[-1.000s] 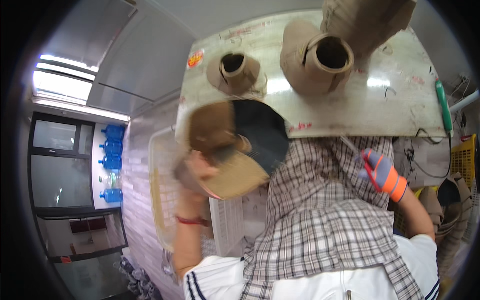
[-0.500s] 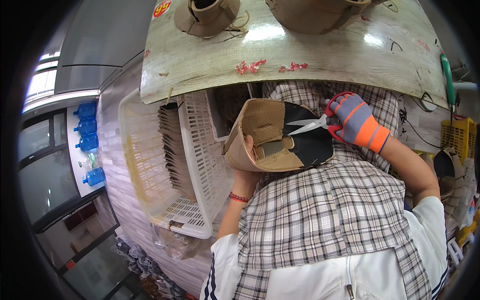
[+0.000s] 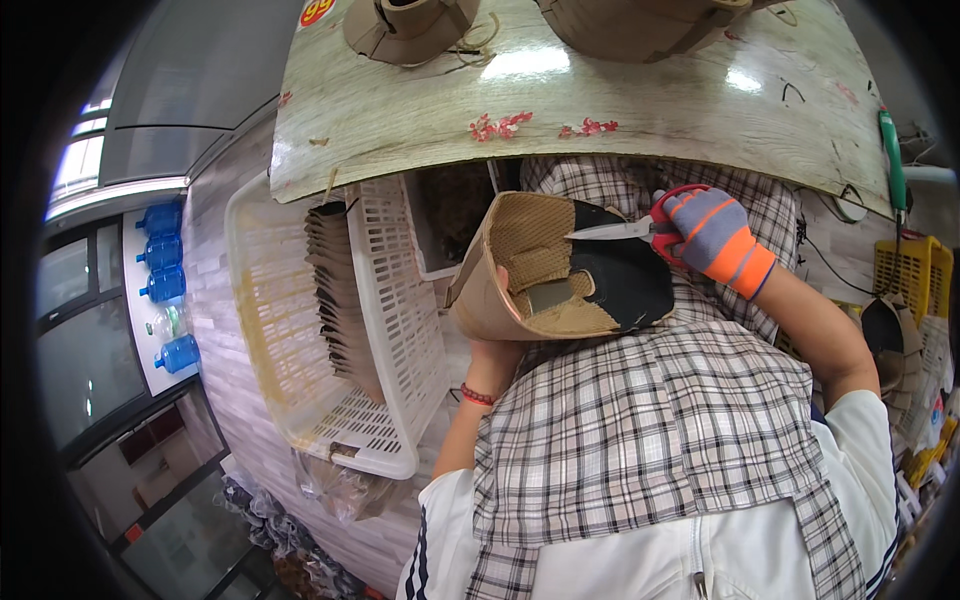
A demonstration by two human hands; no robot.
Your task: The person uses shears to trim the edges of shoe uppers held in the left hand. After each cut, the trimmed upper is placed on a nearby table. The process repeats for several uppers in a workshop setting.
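A tan sewn piece [image 3: 480,312], curved like a boot upper, is held over my lap. Inside it shows a honeycomb-textured tan lining and a smooth black lining with an opening near the middle. My bare left hand [image 3: 494,365] grips its lower left side, with one finger showing at the rim and the rest hidden behind the piece. In my right hand [image 3: 716,232], which wears a grey and orange glove, are red-handled scissors [image 3: 625,230]. Their blades are together and point left across the black lining; whether they touch it I cannot tell.
A wood-grain table [image 3: 400,130] lies ahead, with more tan sewn pieces [image 3: 412,28] on it. At the left, a white plastic basket [image 3: 385,300] holds a row of stacked tan pieces [image 3: 338,290]. A yellow crate [image 3: 930,270] stands at the far right.
The scissor blades were spread apart and have now come together. The sewn piece is held in nearly the same place by my left hand.
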